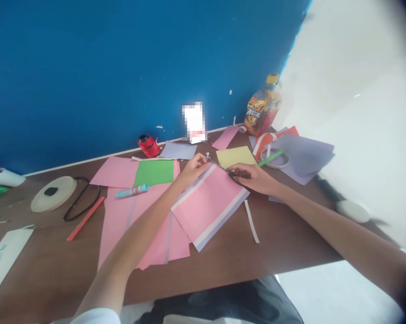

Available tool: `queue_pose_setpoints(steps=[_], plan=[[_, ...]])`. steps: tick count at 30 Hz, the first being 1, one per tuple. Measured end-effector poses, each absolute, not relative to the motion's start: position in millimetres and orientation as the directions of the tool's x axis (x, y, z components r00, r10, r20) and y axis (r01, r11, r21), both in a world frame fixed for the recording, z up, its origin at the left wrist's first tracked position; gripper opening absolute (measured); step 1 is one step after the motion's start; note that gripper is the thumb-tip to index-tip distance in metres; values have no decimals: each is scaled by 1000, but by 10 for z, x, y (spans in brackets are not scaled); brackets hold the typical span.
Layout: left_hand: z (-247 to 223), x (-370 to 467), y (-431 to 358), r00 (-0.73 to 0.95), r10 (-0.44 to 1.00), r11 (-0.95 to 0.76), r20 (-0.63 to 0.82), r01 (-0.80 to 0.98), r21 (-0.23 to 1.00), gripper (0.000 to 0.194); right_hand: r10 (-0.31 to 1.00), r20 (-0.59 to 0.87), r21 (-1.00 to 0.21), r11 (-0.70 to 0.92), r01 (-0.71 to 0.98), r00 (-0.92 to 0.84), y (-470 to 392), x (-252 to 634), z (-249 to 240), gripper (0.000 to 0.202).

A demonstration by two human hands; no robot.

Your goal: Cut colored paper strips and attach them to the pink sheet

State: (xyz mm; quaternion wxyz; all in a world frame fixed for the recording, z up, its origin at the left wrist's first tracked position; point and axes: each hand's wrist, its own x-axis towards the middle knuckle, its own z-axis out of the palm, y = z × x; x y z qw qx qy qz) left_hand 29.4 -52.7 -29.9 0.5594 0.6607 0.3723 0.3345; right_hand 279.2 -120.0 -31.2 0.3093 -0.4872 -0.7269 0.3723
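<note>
A pink sheet of paper (211, 200) with white and lavender strips along two sides lies tilted in front of me. My left hand (196, 167) pinches its far left corner, where a small white paper scrap (207, 156) sticks up. My right hand (248, 174) is closed on scissors (235, 178) with dark handles, whose blades lie along the sheet's far edge. Much of the scissors is hidden by the fingers. A yellow sheet (235, 156) lies just beyond my hands. To the right of the pink sheet is a narrow white paper strip (251, 221).
More pink sheets (118, 225), a green sheet (155, 173) and a glue stick (132, 191) lie left. A drink bottle (262, 110), tape roll (273, 159) and lavender papers (304, 155) are at the right. A red object (149, 146) stands near the blue wall (122, 67).
</note>
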Motion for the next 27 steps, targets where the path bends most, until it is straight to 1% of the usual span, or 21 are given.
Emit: queue_pose_setpoints(steps=[5,8,13,16,18,23,25,27], plan=[[-313,287,-525,512,859,-72,14,95,993,30,938,110,-844,263,468,-328,-1205,2779,-305,32],[-318,280,-528,518,855,-63,1,102,993,32,945,97,-863,236,447,-312,-1197,2779,-314,34],[-298,290,-524,526,851,-59,-16,126,990,39,949,97,-918,202,340,-301,-1202,2763,-312,38],[-283,307,-519,541,840,-37,-48,145,989,39,938,39,-951,141,275,-344,-1234,2732,-283,47],[-285,314,-514,541,838,-20,-67,153,988,37,925,-2,-960,105,260,-380,-1255,2716,-259,48],[-327,304,-468,488,871,18,-54,79,997,38,911,-17,-968,87,234,-413,-1272,2733,-228,50],[-332,287,-439,451,892,7,-33,59,998,39,914,-3,-966,102,238,-406,-1270,2749,-229,49],[-324,261,-412,405,914,-30,-4,77,997,40,920,11,-962,117,248,-391,-1268,2761,-232,48]])
